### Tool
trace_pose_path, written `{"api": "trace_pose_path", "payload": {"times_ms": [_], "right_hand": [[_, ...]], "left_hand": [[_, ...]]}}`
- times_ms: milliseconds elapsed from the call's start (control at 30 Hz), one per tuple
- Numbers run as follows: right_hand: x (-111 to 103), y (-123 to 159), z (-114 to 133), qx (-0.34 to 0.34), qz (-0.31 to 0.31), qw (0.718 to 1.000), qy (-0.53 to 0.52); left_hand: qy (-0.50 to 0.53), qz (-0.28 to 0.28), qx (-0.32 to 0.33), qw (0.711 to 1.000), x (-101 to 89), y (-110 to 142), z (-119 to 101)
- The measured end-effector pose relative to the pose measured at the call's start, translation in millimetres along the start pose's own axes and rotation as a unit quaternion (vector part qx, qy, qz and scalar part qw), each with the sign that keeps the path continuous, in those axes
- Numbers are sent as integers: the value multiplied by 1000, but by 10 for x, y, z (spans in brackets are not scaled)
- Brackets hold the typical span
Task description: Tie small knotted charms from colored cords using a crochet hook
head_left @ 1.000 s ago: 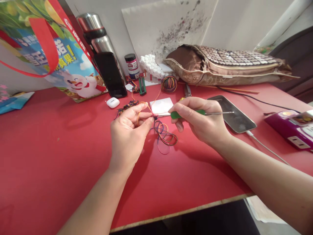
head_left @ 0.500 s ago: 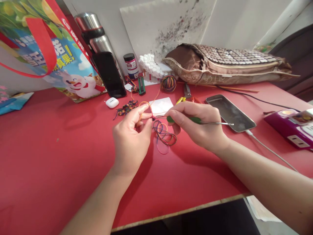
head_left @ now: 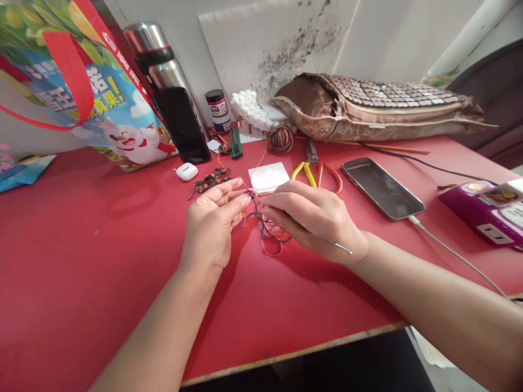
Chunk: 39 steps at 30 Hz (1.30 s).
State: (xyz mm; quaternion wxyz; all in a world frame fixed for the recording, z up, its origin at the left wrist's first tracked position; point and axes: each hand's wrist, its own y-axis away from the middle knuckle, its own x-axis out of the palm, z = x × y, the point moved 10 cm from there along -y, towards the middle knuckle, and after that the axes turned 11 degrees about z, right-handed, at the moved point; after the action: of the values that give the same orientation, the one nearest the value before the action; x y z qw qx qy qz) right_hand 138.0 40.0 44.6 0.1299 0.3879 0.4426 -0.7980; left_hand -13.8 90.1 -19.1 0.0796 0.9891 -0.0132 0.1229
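My left hand (head_left: 210,228) pinches thin coloured threads (head_left: 269,235) between thumb and fingertips over the red table (head_left: 102,261). My right hand (head_left: 314,218) is closed right beside it, fingertips on the same threads, with a thin metal tool held in the palm. The tool's metal tip (head_left: 343,249) pokes out near my wrist and its green handle is mostly hidden. Loose loops of thread lie on the table below both hands.
A white pad (head_left: 268,177), yellow and orange pliers (head_left: 312,169), a ball of multicoloured thread (head_left: 280,138) and a braided piece (head_left: 210,179) lie just beyond my hands. A phone (head_left: 382,188) on a cable lies right. A printed bag (head_left: 81,92), flask, dark phone and earbud case (head_left: 187,171) stand left.
My right hand has turned and moved left and down to meet the left hand; the tool has swung from pointing right over the phone to lying in the palm. The pliers have come into view.
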Motion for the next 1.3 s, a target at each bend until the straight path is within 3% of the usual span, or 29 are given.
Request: {"api": "trace_pose_path", "payload": {"times_ms": [400,633,733,1000,1133,1300], "right_hand": [[70,29,49,-23,0,997,75],[-46,31,32,-28,-39,996,-77],[-64,28,49,-39,-51,994,-84],[232,25,183,-87,-2,989,122],[335,-8,247,-90,27,975,201],[438,-16,257,-69,37,973,217]], "left_hand": [[68,-37,1,997,35,78,24],[63,-13,19,998,46,77,22],[72,-6,27,997,55,80,-2],[223,-20,-54,973,60,62,178],[230,-28,-34,972,53,75,138],[221,-32,-28,974,48,78,143]]}}
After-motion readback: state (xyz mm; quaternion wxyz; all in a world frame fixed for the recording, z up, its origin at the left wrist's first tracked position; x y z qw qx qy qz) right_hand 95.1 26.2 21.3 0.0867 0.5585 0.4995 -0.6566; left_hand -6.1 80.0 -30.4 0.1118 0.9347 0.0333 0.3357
